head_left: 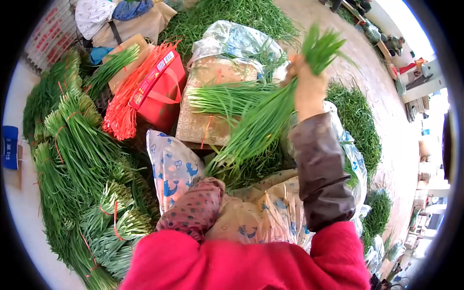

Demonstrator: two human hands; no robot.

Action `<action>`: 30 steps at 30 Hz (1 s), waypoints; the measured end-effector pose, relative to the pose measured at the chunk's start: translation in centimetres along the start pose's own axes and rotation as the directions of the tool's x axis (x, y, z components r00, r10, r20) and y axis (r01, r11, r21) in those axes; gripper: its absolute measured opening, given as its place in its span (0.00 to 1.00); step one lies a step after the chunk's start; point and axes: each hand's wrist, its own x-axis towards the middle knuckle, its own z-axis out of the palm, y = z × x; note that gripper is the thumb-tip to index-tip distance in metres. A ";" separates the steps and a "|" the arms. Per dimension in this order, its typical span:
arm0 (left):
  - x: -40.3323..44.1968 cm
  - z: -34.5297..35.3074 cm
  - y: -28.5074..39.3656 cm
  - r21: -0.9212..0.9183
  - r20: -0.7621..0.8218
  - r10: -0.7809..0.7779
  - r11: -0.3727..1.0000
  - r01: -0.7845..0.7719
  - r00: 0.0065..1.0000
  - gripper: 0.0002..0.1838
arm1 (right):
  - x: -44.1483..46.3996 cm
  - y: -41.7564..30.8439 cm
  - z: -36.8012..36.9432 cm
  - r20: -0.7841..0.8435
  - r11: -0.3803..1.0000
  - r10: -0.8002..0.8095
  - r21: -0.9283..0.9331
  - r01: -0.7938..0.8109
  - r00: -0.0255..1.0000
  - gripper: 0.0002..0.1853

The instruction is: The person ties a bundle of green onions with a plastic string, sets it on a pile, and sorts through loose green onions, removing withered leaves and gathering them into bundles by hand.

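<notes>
The bunch of greens (pixel 266 125) slants before me, its far leafy end wrapped in my closed right fingers (pixel 305 81). My left fingers are hidden beyond the dotted sleeve (pixel 193 208); I cannot tell their grip. Beyond, cut stalks (pixel 224 99) lie on a box (pixel 194 129), left of which stands a red bag (pixel 163 115).

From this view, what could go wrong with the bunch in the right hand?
Stalks could slip: the right hand grips the held bunch near its leafy tops, no tie shows on it, and the left hand is hidden, so support below is uncertain.

Greens might mix: the held bunch appears to slant across the leafy end of the lying bunch on the patterned box.

The red strip beside the lying bunch could get knocked askew if that bunch is dragged.
</notes>
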 end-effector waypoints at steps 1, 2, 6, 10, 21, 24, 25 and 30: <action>-0.9 -0.4 0.3 0.045 0.047 -0.025 0.999 0.023 0.999 0.23 | 0.8 -1.8 -0.9 0.120 0.993 -0.023 0.117 0.009 0.993 0.15; -1.8 -0.8 0.8 0.075 0.079 -0.043 0.996 0.037 0.996 0.24 | 1.6 -3.7 -1.7 0.181 0.991 -0.019 0.136 -0.006 0.983 0.15; -4.7 -2.7 3.1 0.086 -0.002 0.027 0.996 -0.027 1.000 0.29 | 0.8 -7.8 -2.1 0.498 0.935 -0.201 0.354 0.014 0.844 0.15; -12.0 -6.4 5.5 0.014 -0.163 0.335 0.941 -0.337 0.928 0.33 | -1.6 -6.0 0.1 0.524 0.949 -0.302 0.243 0.200 0.796 0.10; -17.1 -8.9 2.8 -0.876 -0.483 0.719 -0.405 -0.263 0.500 0.56 | -1.2 2.4 -0.1 0.547 0.938 -0.159 -0.177 0.298 0.822 0.18; -17.3 -9.1 3.8 -0.806 -0.564 0.640 -0.563 -0.180 0.522 0.65 | -3.8 -0.4 -0.3 0.501 0.946 -0.171 -0.156 0.283 0.848 0.18; -17.2 -9.1 4.1 -0.780 -0.585 0.646 -0.614 -0.121 0.490 0.65 | -5.7 -1.4 -0.4 0.475 0.970 -0.132 -0.119 0.213 0.870 0.17; -15.6 -8.3 4.9 -0.715 -0.630 0.661 -0.699 0.029 0.408 0.59 | -11.2 0.4 -2.2 0.569 0.637 -0.598 -0.090 0.766 0.564 0.19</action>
